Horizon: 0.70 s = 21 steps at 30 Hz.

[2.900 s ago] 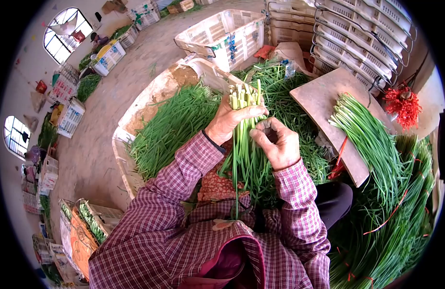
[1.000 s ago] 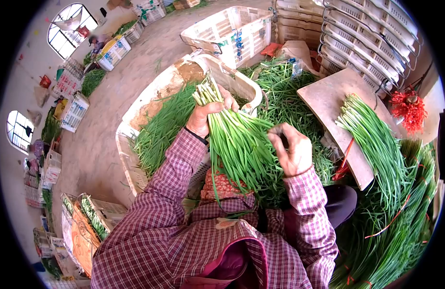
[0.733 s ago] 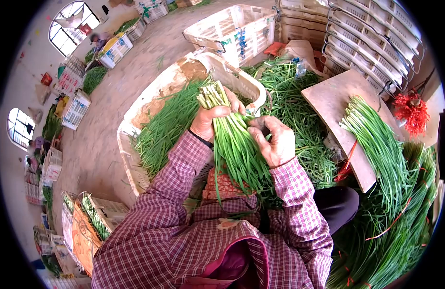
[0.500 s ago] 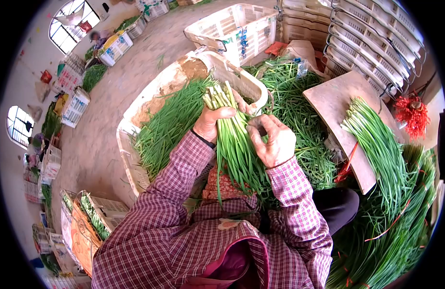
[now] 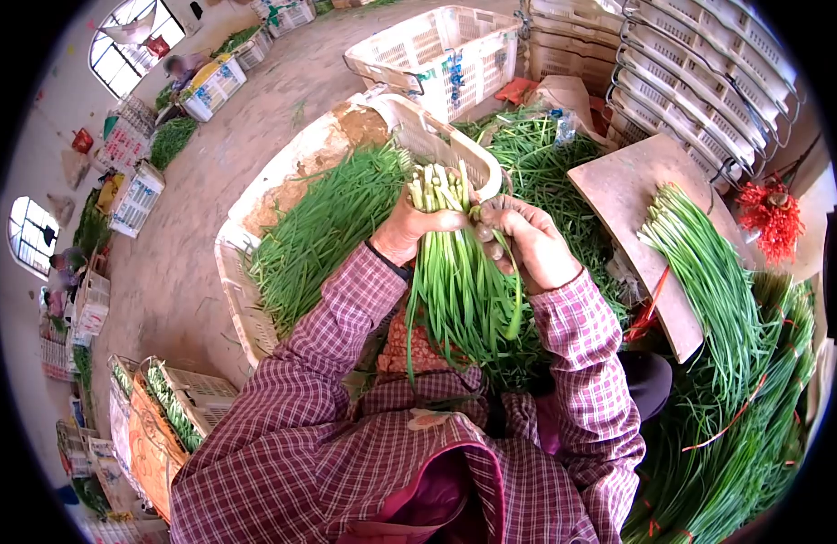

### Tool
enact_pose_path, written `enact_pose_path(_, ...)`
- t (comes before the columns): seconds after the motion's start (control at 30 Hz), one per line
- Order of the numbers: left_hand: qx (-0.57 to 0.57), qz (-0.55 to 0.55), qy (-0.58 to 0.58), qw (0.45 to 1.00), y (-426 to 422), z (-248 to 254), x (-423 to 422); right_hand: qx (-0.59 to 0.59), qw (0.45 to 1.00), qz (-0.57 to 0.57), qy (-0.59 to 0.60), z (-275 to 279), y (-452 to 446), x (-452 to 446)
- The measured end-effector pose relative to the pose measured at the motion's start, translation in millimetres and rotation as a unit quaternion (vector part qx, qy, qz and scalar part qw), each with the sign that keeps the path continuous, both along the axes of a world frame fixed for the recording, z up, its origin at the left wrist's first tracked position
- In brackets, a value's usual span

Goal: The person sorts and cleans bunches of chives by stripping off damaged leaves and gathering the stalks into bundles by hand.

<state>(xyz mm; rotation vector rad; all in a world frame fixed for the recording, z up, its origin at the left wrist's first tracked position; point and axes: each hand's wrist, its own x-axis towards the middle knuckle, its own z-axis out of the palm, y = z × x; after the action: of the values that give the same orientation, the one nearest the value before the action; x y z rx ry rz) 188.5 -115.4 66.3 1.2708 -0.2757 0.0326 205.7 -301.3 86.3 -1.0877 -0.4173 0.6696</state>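
My left hand (image 5: 413, 225) is wrapped round a bunch of garlic chives (image 5: 454, 281), pale cut ends up and green leaves hanging toward my lap. Close against the bunch's right side, my right hand (image 5: 532, 240) is closed, thumb and fingers pinched on a chive leaf (image 5: 514, 313) that droops below them. Behind the hands, a white plastic basket (image 5: 232, 272) holds a heap of loose chives (image 5: 332, 222). To the right, a trimmed bunch (image 5: 699, 263) lies across a tilted board (image 5: 636, 186).
Loose greens (image 5: 527, 150) are piled between basket and board. Tied bundles (image 5: 735, 462) lie at lower right. Red ties (image 5: 774, 222) hang by stacked crates (image 5: 699, 91). Another crate (image 5: 436, 59) stands behind the basket. Along the left wall are more crates (image 5: 137, 204) and a person (image 5: 184, 68).
My right hand has moved slightly right and turned, and a single leaf now hangs from its fingers. My left hand has shifted a little right with the bunch, now held more upright.
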Motion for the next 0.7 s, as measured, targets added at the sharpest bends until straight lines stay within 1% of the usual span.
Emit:
enact_pose_path(0.03,-0.011,-0.028,0.004,1.000,2,-2,1,-0.019,0.999,-0.011,-0.023,4,1,-1)
enact_pose_path(0.07,-0.011,-0.029,0.004,1.000,2,-3,1,-0.019,0.999,-0.012,-0.024,4,3,0)
enact_pose_path(0.17,-0.065,-0.039,0.027,0.997,-3,-2,-3,0.029,0.999,-0.002,-0.012,6,3,5)
enact_pose_path(0.2,-0.066,-0.041,0.028,0.997,-4,-4,-2,0.035,0.999,-0.006,0.008,17,1,2)
enact_pose_path(0.27,-0.043,-0.054,0.029,0.997,-2,-6,2,0.069,0.997,-0.016,0.006,31,-4,2)
enact_pose_path(0.3,-0.022,-0.046,0.025,0.998,-4,-1,1,0.090,0.996,-0.003,0.000,33,-11,6)
enact_pose_path(0.33,-0.022,-0.046,0.025,0.998,-3,-1,3,0.101,0.994,-0.013,0.039,42,-20,6)
enact_pose_path(0.4,-0.050,-0.036,0.022,0.998,2,0,4,0.164,0.986,-0.011,0.025,58,-46,1)
enact_pose_path(0.43,-0.058,-0.006,0.032,0.998,2,0,4,0.154,0.986,-0.056,0.009,67,-58,-6)
enact_pose_path(0.47,-0.099,0.010,0.062,0.993,5,1,1,0.144,0.984,-0.102,-0.006,70,-71,-13)
enact_pose_path(0.5,-0.119,0.002,0.051,0.992,9,1,1,0.115,0.985,-0.101,-0.078,60,-87,-16)
enact_pose_path(0.57,-0.169,-0.011,0.037,0.985,14,3,3,-0.087,0.969,-0.100,-0.208,44,-106,-19)
enact_pose_path(0.6,-0.176,-0.020,0.027,0.984,16,4,4,-0.184,0.943,-0.092,-0.262,34,-106,-22)
enact_pose_path(0.63,-0.184,-0.020,0.013,0.983,14,6,4,-0.276,0.868,-0.173,-0.375,16,-101,-24)
enact_pose_path(0.67,-0.192,-0.020,-0.001,0.981,12,10,4,-0.360,0.764,-0.248,-0.474,0,-94,-27)
enact_pose_path(0.7,-0.197,-0.034,-0.013,0.980,8,13,4,-0.357,0.769,-0.272,-0.454,-2,-83,-34)
